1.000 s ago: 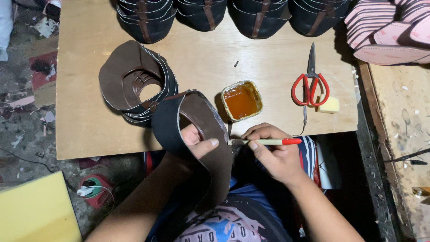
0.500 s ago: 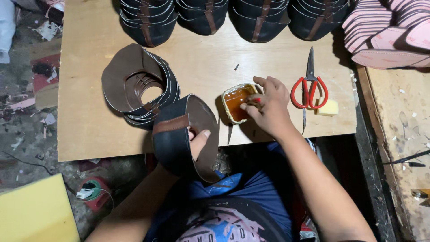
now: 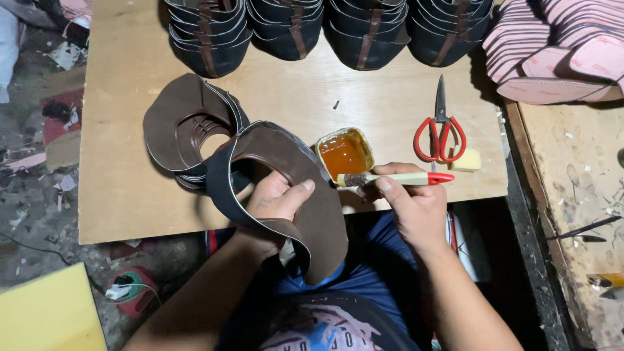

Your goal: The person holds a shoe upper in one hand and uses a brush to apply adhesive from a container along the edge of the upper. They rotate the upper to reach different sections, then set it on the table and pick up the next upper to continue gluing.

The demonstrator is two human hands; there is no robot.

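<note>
I saw brown leather upper piece [image 3: 305,195]: curved, dark-edged, held up over bench edge, inner side facing up | brush [image 3: 396,178]: pale handle, red end, lying level, bristles at rim of glue tin [image 3: 344,153] | tin: open, amber glue.

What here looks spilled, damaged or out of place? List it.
Nothing on the board looks spilled: the amber glue stays inside its small tub, and the scissors lie flat. Only the floor at left looks messy, littered with scraps. The right hand holds the brush; the left hand holds a brown leather piece.
</note>
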